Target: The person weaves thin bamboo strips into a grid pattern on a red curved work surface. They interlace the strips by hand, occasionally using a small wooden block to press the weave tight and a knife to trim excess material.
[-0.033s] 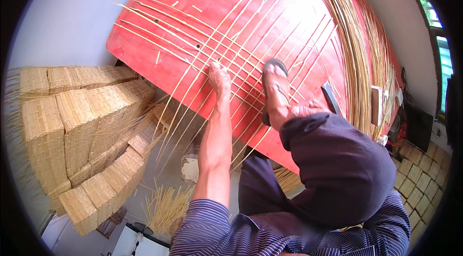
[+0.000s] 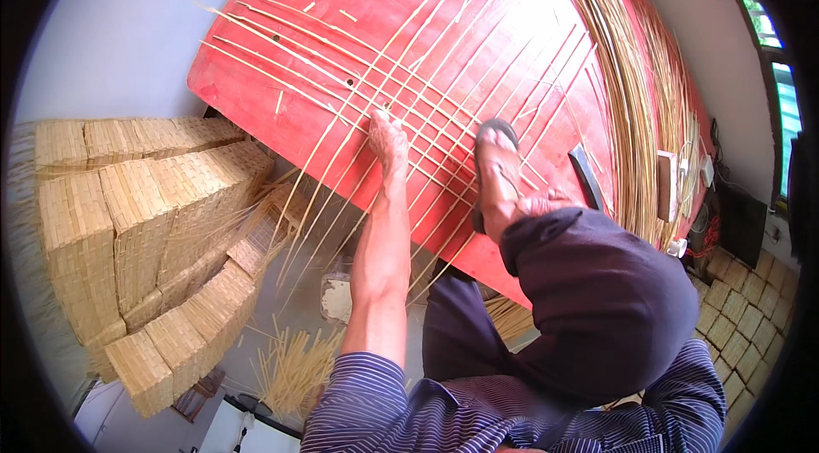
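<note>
Thin pale bamboo strips (image 2: 401, 73) cross one another in an open lattice on the red board (image 2: 281, 78). At the lattice's near left side, my left hand (image 2: 389, 142) is closed, its fingertips down on the crossing strips. My foot in a dark sandal (image 2: 496, 154) rests over the right part of the lattice. Beside the ankle, my right hand (image 2: 546, 201) shows only in part; my raised knee in dark trousers (image 2: 606, 299) hides its arm, and its fingers do not show clearly. A dark flat blade-like tool (image 2: 585, 177) lies on the board just right of that hand.
Long bundles of strips (image 2: 627, 112) run along the board's right side. Woven blocks (image 2: 136, 231) are stacked at the left, below the board's edge. A pile of short cut strips (image 2: 294, 372) lies on the floor. More woven blocks (image 2: 742, 299) stand at the lower right.
My sandaled foot has shifted a little to the right and toward me across the lattice, and the knee has moved slightly with it. My left hand stays in place.
</note>
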Available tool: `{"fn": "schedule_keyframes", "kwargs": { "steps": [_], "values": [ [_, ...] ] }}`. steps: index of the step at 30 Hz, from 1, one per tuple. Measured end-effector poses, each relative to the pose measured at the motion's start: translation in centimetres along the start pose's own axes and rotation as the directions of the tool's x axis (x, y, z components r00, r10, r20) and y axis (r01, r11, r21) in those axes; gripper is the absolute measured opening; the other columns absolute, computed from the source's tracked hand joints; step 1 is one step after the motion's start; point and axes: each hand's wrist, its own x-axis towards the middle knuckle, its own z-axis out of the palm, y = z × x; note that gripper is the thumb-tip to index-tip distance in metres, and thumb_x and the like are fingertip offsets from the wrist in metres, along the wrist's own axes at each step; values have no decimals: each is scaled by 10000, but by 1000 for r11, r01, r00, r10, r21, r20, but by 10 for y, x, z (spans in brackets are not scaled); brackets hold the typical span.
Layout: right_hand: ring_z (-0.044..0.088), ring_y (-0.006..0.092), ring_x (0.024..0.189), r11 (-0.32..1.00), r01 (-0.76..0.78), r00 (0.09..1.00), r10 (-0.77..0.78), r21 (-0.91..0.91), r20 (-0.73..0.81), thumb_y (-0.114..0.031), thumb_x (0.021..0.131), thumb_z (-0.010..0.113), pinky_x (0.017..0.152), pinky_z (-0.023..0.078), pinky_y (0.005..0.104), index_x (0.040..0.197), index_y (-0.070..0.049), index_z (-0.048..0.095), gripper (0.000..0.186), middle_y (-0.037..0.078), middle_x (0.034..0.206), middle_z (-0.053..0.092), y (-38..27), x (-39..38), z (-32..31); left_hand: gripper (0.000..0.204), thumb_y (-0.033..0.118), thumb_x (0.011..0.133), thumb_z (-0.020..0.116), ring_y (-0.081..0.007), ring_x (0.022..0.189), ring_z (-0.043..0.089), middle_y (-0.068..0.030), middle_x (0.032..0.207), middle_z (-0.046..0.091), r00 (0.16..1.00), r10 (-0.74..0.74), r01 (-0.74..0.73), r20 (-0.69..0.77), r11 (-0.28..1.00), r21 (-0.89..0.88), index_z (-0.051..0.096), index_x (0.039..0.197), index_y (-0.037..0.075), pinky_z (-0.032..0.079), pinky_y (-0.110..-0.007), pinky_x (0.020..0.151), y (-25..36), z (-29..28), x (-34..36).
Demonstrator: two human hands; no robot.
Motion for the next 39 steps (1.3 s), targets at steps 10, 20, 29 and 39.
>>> {"fn": "schedule_keyframes", "kwargs": {
  "steps": [10,20,29,39],
  "values": [
    [615,118,733,997,-49,985,38,63,168,-288,916,657,694,496,310,967,-20,692,274,29,804,663,77,3,-24,292,85,845,723,-407,984,633,-229,988,641,1000,-21,19,19,998,61,531,1039,-18,498,-490,854,2,-10,-4],
    [677,237,986,800,525,767,-298,290,-568,-238,965,620,861,557,403,1184,27,584,345,130,1092,676,-14,220,-212,272,243,868,701,-383,785,673,-211,796,681,986,-117,121,117,992,-33,595,910,-3,511,-495,743,-2,-16,24],
    [541,486,1226,588,657,704,-254,473,-663,-238,973,607,1004,525,495,1405,194,325,673,418,1378,424,-107,306,-281,139,139,945,649,-117,545,624,-67,731,666,979,-98,151,178,939,-309,617,953,4,488,-255,476,78,23,68],
    [577,436,1151,560,554,810,-189,616,-555,-255,973,600,963,524,567,1340,109,422,547,313,1320,518,-113,323,-274,129,118,919,652,-122,535,630,-77,728,676,954,-213,266,211,924,-273,612,920,-4,508,-259,470,76,26,75]
  ]
}}
